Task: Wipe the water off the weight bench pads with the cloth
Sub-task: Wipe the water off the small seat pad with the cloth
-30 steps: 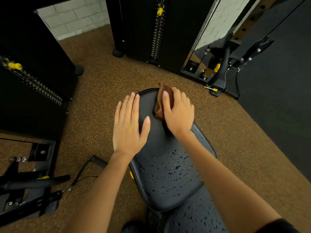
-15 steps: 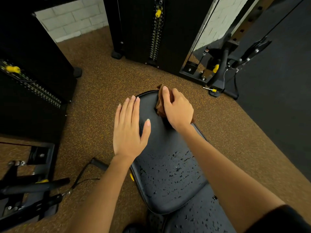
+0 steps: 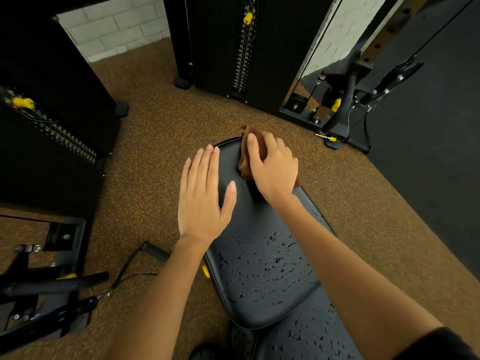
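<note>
Over the last second the right hand (image 3: 274,167) pushed the crumpled brown cloth (image 3: 250,154) up to the far, rounded end of the black padded bench pad (image 3: 262,258); fingers were curled over the cloth, pressing it down at the pad's top right edge. Left hand (image 3: 202,196) barely moved: flat, fingers straight, holding nothing, over the pad's left edge. Couldn't tell if it touched.

My read: far end looked dry, near half not. Water droplets (image 3: 272,263) covered the near half, plus the second black pad (image 3: 306,339) below it. Most of the wiping was left.

Around: black weight stack with yellow pin (image 3: 248,18) ahead, black cable handle (image 3: 154,252) on the speckled brown floor (image 3: 161,120) left of the bench. Nothing blocked the pads except the person's own forearms over the wet zone.
</note>
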`<state>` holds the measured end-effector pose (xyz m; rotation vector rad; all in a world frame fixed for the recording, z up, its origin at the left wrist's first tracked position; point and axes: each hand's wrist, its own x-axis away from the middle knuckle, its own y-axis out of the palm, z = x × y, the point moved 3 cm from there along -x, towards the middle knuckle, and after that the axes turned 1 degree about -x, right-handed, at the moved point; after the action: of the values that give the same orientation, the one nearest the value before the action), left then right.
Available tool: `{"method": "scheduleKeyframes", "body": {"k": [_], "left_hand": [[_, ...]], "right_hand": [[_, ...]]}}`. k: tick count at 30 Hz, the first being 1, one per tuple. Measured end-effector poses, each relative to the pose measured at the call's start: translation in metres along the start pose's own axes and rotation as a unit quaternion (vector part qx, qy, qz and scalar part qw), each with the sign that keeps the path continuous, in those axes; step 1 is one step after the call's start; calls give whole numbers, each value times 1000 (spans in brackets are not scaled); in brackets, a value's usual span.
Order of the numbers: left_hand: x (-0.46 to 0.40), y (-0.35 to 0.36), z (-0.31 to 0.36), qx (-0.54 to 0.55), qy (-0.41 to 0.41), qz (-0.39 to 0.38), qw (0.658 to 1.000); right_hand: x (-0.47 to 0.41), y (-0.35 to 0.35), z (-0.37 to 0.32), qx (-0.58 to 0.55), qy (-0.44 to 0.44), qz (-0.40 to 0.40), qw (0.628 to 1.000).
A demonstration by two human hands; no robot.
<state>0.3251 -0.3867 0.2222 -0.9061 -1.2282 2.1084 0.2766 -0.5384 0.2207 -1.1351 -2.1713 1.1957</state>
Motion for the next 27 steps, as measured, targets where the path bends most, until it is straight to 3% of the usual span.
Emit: {"method": "scheduleKeyframes", "body": {"k": [3,6,8,13,15,21,27], "left_hand": [[0,0,0,3,2,1,1000],[0,-1,0,1,6,1,1000],[0,-1,0,2,5,1,1000],[0,-1,1,6,3,3,1000],[0,-1,1,8,2,4,1000],[1,-1,1,5,1,-4,1000],[1,-1,1,13,4,-2,1000]], "right_hand": [[29,-6,16,3,-100,30,995],[45,-11,38,20,-141,30,989],[43,-11,37,19,-114,33,993],[8,-4,7,0,77,25,997],[0,0,-4,34,75,19,996],[18,7,-20,68,-113,38,990],[73,-1,9,67,-255,-24,964]]}}
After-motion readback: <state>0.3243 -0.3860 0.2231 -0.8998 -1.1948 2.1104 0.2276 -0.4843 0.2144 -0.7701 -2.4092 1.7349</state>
